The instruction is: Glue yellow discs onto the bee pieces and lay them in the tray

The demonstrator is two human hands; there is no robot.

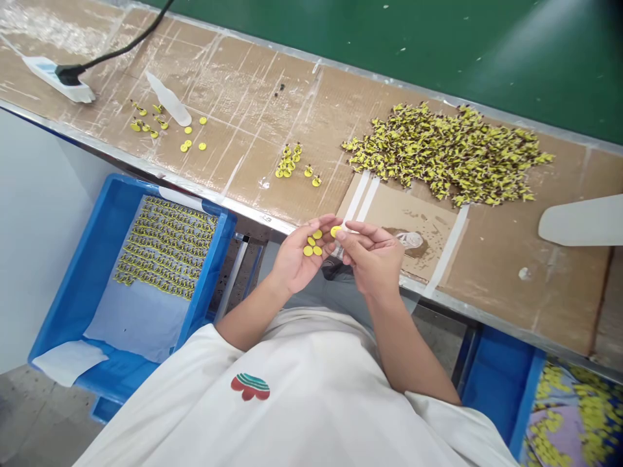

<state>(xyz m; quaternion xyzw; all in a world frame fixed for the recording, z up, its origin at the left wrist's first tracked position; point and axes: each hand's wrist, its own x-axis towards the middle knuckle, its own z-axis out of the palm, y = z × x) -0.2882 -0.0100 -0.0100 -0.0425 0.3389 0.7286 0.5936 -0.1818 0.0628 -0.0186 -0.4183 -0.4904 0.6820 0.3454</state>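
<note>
Yellow discs (pixel 307 250) are cradled in the unclenched left hand (pixel 294 263), another disc (pixel 335 230) pinched in the grip of the right hand (pixel 377 263).

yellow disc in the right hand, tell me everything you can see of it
The yellow disc is small, round and bright yellow, perhaps plastic. The right hand pinches it, the thumb tip hiding part of it. It is held up beside the left hand; whether it touches that hand's fingers, I cannot tell.
</note>
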